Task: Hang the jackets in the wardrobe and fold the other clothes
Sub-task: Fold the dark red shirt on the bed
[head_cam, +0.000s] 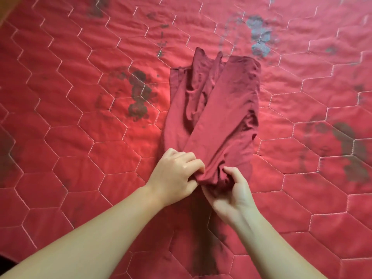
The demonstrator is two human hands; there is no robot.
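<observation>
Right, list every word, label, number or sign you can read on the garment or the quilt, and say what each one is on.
None can be read.
Dark red garment, pinched at its near end by the left hand and right hand: no label, tag or print shows.
Red quilted bedspread: only hexagon stitching and faded grey flower-like prints, no lettering.

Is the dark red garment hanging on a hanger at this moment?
No. The dark red garment lies on the red quilted bedspread, its near end gripped by the left hand and right hand.
</observation>
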